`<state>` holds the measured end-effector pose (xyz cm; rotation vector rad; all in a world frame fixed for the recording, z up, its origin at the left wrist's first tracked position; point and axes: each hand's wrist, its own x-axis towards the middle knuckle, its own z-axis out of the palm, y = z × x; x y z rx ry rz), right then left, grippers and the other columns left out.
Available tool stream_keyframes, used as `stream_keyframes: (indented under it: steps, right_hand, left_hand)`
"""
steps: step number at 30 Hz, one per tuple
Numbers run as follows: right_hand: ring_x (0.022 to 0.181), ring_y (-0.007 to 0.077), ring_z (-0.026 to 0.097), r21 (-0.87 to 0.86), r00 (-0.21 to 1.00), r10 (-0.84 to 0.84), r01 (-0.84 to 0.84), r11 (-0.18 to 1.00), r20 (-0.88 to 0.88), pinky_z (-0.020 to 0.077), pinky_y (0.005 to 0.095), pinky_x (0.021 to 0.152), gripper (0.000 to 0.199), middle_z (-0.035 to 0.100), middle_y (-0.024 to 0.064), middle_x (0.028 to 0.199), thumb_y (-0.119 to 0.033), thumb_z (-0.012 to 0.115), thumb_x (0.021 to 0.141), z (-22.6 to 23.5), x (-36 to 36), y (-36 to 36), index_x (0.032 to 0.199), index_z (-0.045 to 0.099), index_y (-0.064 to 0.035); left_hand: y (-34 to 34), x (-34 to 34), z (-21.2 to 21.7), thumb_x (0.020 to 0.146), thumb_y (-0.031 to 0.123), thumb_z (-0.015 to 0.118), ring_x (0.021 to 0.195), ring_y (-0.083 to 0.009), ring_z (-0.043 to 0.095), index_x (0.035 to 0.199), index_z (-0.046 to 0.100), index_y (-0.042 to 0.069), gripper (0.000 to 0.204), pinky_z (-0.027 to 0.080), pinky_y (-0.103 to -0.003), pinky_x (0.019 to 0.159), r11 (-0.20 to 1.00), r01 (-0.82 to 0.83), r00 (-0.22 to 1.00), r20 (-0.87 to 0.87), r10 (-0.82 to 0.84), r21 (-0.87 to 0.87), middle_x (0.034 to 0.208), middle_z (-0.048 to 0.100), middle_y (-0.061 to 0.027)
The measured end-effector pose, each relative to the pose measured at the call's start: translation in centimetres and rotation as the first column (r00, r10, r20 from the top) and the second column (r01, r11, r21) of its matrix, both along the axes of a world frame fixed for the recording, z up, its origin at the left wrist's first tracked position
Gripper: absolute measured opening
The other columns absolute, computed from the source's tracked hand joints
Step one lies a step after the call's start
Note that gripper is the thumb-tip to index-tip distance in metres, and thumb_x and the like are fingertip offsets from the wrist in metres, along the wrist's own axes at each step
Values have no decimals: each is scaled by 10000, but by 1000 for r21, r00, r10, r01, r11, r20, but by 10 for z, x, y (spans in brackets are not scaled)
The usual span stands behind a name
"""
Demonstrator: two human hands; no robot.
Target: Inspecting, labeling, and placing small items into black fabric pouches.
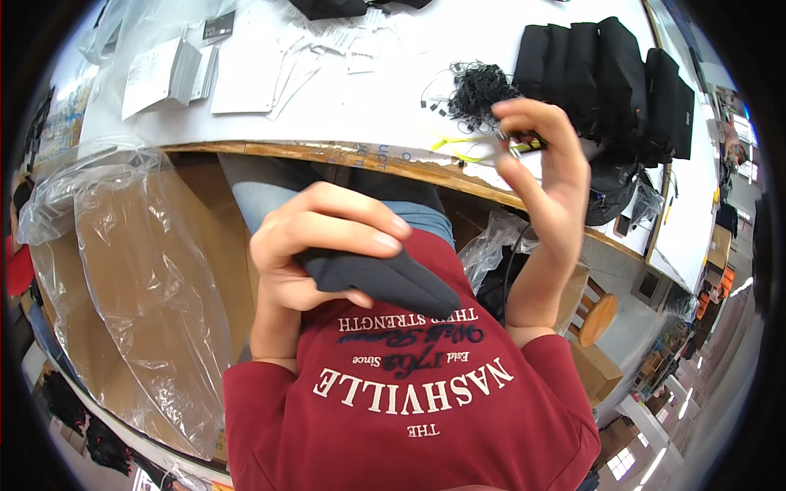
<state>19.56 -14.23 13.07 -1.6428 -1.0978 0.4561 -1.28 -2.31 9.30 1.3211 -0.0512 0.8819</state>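
My left hand (pixel 307 233) is closed around a folded piece of black cloth (pixel 389 282), held in front of my red shirt, its narrow end pointing to the right. Raised over the table's front edge, my right hand (pixel 553 176) curls its thumb and fingers about a small tool (pixel 526 146) with metal and yellow parts. Motion blurs that hand slightly, and the tool's exact kind does not show. Just beyond those fingers lies a tangled heap of thin black strings (pixel 483 90) with small tabs. A yellow cord (pixel 458 149) rests on the table beside it.
Folded black cloth items (pixel 577 74) stand in rows at the table's far right. White cards (pixel 164 75) and loose tags (pixel 336 37) lie at the back left. Clear plastic (pixel 147 286) drapes over a cardboard box (pixel 217 217) on my left. The white table (pixel 368 110) has a wooden front edge.
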Motion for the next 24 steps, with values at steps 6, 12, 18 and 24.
stream_keyframes:
  steps: [6, 12, 18, 24]
  right_hand:
    - [865, 196, 520, -213, 902, -306, 378, 901, 305, 416, 327, 789, 259, 640, 36, 872, -201, 771, 731, -113, 25, -18, 945, 672, -95]
    - [945, 241, 502, -130, 632, -286, 527, 840, 720, 324, 385, 930, 325, 620, 61, 975, -259, 751, 744, -125, 4, -8, 1005, 650, -93]
    - [1005, 232, 551, -105, 994, 62, -71, 992, -87, 402, 341, 910, 267, 615, 99, 1021, -162, 646, 832, -66, -20, -4, 1073, 622, -50]
    - [973, 207, 593, -247, 871, 377, -459, 853, -316, 428, 335, 911, 332, 629, 103, 1000, -203, 607, 862, -37, -53, -1, 1134, 584, -14]
  left_hand:
    - [14, -7, -17, 867, 215, 640, 1009, -234, 550, 1172, 495, 10, 396, 416, -328, 925, 959, -283, 941, -203, 272, -29, 1083, 561, -172]
    - [11, 5, -33, 950, 160, 541, 1064, -170, 562, 1237, 472, 53, 315, 469, -306, 905, 768, -384, 917, -309, 253, -512, 1170, 569, -101]
    - [21, 9, -50, 953, 248, 556, 935, -122, 586, 1050, 533, 109, 171, 504, -283, 814, 596, -408, 913, -288, 291, -691, 1028, 604, -19]
    - [37, -4, -74, 948, 380, 525, 926, -125, 575, 1079, 537, 141, 273, 494, -287, 818, 420, -330, 932, -221, 287, -845, 1028, 595, 4]
